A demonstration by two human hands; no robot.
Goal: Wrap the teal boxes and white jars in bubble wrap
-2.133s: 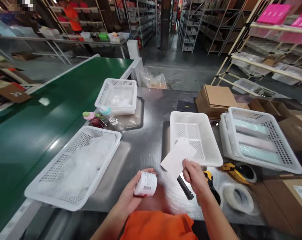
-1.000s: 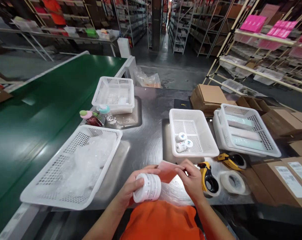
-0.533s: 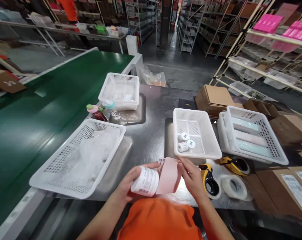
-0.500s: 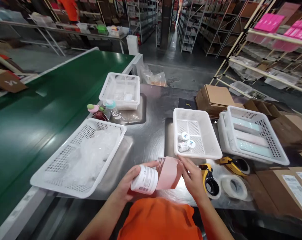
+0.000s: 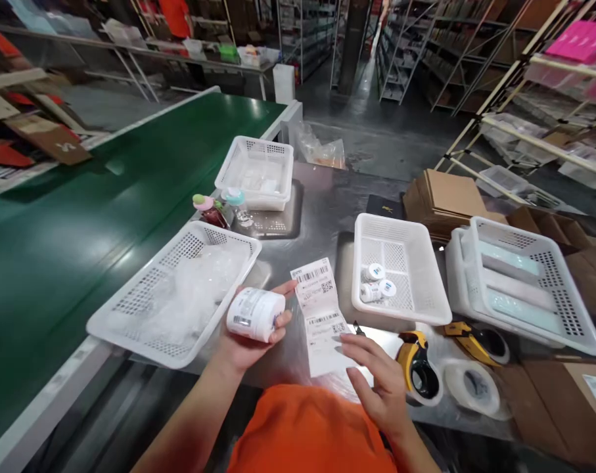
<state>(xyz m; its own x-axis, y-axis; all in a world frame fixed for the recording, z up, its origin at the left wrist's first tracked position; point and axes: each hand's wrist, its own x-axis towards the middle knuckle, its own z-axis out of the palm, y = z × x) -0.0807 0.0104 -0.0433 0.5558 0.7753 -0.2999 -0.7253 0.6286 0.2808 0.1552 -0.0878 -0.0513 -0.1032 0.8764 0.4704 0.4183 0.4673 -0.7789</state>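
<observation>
Left hand (image 5: 251, 335) cupping white jar (image 5: 255, 315) sideways over near tabletop (image 5: 312, 217), fingertip pinning label slip (image 5: 321, 315); right hand (image 5: 376, 384) hovering spread; jar likely light, rigid, slick — gripping around body

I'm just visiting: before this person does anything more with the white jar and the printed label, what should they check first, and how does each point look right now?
1. Small white round plastic jar firmly in left hand: ok.
2. Long white printed paper label face up, barcodes showing: ok.
3. Label held: ok, pinched at the left fingertips.
4. Right hand free: ok, open beside the label.
5. Room in the white perforated plastic basket holding small jars: ok.
6. Label matches jar: cannot tell.
</observation>
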